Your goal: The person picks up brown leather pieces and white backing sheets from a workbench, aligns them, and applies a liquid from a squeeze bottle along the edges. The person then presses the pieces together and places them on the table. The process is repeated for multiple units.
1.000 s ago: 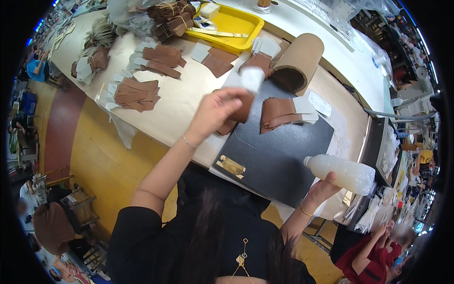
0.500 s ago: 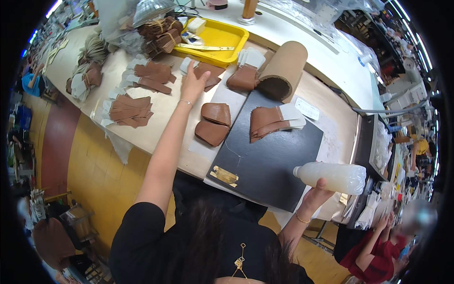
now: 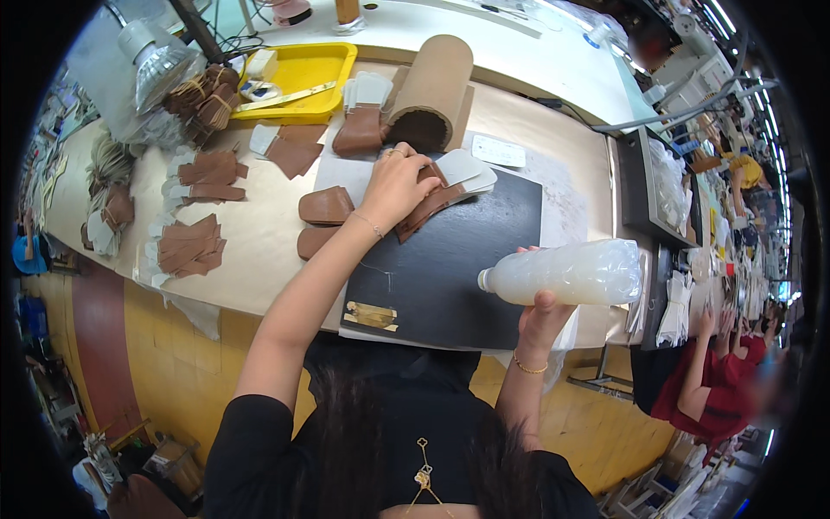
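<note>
My left hand point(image 3: 398, 186) reaches onto a black board point(image 3: 450, 285) and closes on a small stack of brown leather pieces point(image 3: 425, 210) with pale grey ends pointing right. Its thumb lies on the leather; the other fingertips are partly hidden. My right hand point(image 3: 543, 316) grips a clear plastic bottle point(image 3: 562, 272) of milky liquid, tipped onto its side above the board's right part, its white cap toward the left. Two rounded brown leather pieces point(image 3: 326, 208) sit left of the board, one partly behind my left forearm.
Several leather stacks point(image 3: 192, 245) are spread over the left of the table. Behind the board stand a brown cardboard tube point(image 3: 437, 82) and a yellow tray point(image 3: 303, 104). A lamp point(image 3: 164, 69) hangs at the far left. To the right are a dark bin point(image 3: 640, 186) and a co-worker in red point(image 3: 705, 389).
My left hand has gone from the leather pieces near the yellow tray to the stack on the board. The view has shifted rightward. My right hand still holds the bottle.
</note>
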{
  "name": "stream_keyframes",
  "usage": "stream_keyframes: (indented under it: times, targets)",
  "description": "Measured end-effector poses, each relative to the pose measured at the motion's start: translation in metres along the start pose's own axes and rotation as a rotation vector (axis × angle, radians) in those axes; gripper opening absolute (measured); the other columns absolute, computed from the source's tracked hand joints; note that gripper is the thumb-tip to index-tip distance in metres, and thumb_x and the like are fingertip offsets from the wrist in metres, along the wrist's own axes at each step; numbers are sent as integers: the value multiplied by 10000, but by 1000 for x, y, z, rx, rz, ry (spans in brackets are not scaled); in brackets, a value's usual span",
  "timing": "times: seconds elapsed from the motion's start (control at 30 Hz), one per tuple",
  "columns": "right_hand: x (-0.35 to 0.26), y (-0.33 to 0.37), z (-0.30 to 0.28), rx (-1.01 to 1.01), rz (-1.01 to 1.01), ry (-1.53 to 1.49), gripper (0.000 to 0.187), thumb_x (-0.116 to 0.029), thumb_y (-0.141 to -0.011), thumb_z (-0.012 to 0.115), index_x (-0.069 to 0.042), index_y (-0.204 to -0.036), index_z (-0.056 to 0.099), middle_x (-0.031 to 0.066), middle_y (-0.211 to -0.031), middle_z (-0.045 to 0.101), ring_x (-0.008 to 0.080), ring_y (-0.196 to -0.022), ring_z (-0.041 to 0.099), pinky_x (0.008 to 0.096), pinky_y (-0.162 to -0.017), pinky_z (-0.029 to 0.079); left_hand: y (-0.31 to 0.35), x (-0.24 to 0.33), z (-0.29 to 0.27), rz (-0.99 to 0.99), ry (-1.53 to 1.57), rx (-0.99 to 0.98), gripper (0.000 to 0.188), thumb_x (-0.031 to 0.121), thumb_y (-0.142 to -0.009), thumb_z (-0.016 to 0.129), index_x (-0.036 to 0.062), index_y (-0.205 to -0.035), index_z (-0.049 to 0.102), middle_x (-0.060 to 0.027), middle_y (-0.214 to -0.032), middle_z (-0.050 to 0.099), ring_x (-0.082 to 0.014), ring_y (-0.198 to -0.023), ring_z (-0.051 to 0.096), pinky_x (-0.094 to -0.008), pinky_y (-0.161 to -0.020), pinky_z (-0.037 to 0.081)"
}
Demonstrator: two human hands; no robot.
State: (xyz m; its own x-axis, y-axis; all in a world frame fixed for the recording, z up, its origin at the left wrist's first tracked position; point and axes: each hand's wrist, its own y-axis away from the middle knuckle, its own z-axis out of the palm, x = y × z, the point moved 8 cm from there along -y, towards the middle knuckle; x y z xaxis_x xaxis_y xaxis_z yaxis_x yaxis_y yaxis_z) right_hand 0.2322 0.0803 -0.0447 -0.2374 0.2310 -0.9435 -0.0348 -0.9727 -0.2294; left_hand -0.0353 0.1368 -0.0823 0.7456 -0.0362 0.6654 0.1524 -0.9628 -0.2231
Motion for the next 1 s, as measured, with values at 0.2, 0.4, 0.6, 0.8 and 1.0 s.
stream_keyframes:
  times: [0.2, 0.4, 0.6, 0.8, 1.0]
  targets:
    - [-5, 2, -17, 46, 36, 79, 993, -556, -629, 820, 3, -1300, 348, 201, -1090, 568, 350, -998, 615, 497, -890, 530, 16, 31, -24, 114, 37, 101, 172, 106, -780, 679, 43, -936, 640, -101, -928, 611, -314, -906, 566, -405, -853, 427]
    - [-10, 4, -20, 63, -81, 15, 933, -499, -662, 823, 2, -1302, 363, 193, -1148, 566, 331, -1038, 604, 470, -923, 506, 87, 36, 9, -304, 625, -461, 391, 112, -790, 746, 5, -1118, 563, -30, -767, 641, -79, -705, 571, -224, -643, 455]
    - [24, 33, 9, -197, -20, 166, 754, -377, -674, 851, -10, -1222, 484, 120, -1174, 577, 244, -1089, 575, 382, -946, 475, 128, 13, 35, -408, 459, -472, 406, 142, -775, 750, 16, -1100, 542, -61, -714, 647, -113, -662, 594, -282, -646, 473]
    - [51, 63, 48, -477, -104, 374, 726, -258, -654, 877, -24, -1229, 502, 118, -1150, 639, 261, -1081, 604, 359, -956, 463, 138, 5, 42, -454, 490, -509, 422, 126, -770, 725, -2, -1122, 529, -124, -718, 657, -235, -683, 659, -332, -637, 488]
    - [32, 25, 21, -283, -227, 715, 461, -237, -664, 870, -41, -1019, 651, 80, -965, 691, 207, -878, 668, 359, -789, 535, 138, 6, 40, -442, 521, -505, 437, 102, -763, 736, 4, -1111, 490, -114, -705, 640, -214, -670, 643, -322, -625, 477]
